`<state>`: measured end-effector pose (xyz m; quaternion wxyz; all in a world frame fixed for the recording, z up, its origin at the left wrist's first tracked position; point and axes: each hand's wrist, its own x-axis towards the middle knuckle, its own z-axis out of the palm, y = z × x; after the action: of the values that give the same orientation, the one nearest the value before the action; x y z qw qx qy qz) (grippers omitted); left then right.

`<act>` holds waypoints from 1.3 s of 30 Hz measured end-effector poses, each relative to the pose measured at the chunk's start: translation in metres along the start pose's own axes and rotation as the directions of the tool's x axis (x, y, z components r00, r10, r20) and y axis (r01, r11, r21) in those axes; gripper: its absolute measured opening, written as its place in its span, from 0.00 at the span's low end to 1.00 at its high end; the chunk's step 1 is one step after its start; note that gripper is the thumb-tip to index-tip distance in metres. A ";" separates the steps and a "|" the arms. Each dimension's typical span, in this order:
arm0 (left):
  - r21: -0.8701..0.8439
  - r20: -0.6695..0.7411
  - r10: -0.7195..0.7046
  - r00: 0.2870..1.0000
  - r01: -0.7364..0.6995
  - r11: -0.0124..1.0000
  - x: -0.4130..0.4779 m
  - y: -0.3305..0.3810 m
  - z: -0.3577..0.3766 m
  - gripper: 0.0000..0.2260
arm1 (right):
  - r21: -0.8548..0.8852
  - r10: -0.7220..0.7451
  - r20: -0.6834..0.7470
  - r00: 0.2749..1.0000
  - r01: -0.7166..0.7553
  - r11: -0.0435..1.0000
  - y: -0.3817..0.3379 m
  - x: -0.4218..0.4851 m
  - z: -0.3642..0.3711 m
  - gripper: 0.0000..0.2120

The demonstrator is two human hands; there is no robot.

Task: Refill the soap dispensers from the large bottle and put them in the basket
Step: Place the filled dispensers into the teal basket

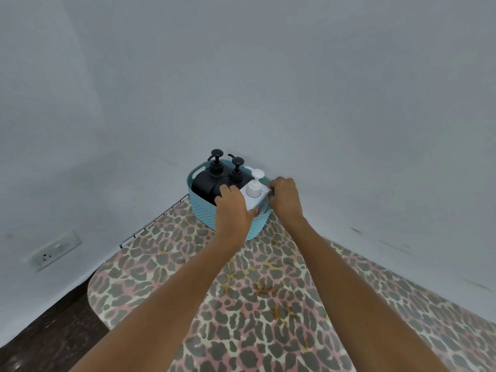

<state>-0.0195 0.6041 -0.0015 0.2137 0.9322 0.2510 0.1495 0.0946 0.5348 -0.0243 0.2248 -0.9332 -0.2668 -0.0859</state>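
As two bare arms stretch out over a leopard-print board (257,312), three dispensers stand upright in one teal basket (204,214) at the board's far end, set into the corner of a pale wall (268,76). At far left, one socket (55,251) sits low on the wall, above a strip of dark floor (51,336). One wire rack (151,222) runs along the board's far left edge and ends just beside the basket.

Two of the three are black. The left black dispenser (214,174) fills the basket's left side, and the right black dispenser (237,171) stands just beside it, farther back. Both have their pump heads up and their spouts turned left.

The left hand (232,208) comes in over the basket's near rim. Its fingers curl round the left side of the single white dispenser (253,190) and its thumb lies on the near face. That dispenser stands in the basket's right half, its white pump clear above the rim. The right hand (284,196) grips the dispenser's right edge with its fingers curled over it. Whether those fingers also touch the basket's rim cannot be told. The two hands are apart, with the white dispenser clamped between them.
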 end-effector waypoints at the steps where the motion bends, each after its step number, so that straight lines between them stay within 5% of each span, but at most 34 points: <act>1: -0.026 0.000 -0.012 1.000 0.012 1.000 0.000 0.000 0.000 0.22 | -0.028 -0.007 0.022 1.000 0.007 1.000 -0.001 -0.001 -0.001 0.14; 6: -0.005 0.019 -0.051 0.999 0.051 0.999 -0.002 0.003 -0.001 0.23 | 0.081 -0.056 0.115 0.992 0.047 0.996 0.004 -0.010 -0.008 0.14; 11: -0.067 -0.032 -0.020 0.999 0.018 0.998 -0.012 0.005 -0.002 0.20 | 0.301 0.011 0.012 1.000 -0.014 0.953 0.014 -0.040 -0.024 0.17; 15: -0.022 -0.126 0.085 0.988 -0.088 0.996 -0.026 0.017 0.001 0.22 | 0.223 0.021 -0.027 0.999 -0.014 0.975 0.029 -0.063 -0.040 0.19; 20: 0.087 -0.079 0.201 0.976 -0.194 0.977 -0.050 0.054 0.007 0.27 | 0.095 -0.010 -0.131 0.991 0.023 0.995 0.054 -0.098 -0.070 0.21; 39: -0.258 0.056 0.524 0.850 -0.495 0.830 -0.212 0.237 0.077 0.26 | -0.035 0.229 -0.509 0.830 -0.285 0.958 0.219 -0.320 -0.207 0.19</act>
<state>-0.0698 0.2809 0.0074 0.2896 0.9408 -0.0403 0.1714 -0.0664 0.1259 -0.0127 0.2442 -0.9171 -0.0663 -0.3081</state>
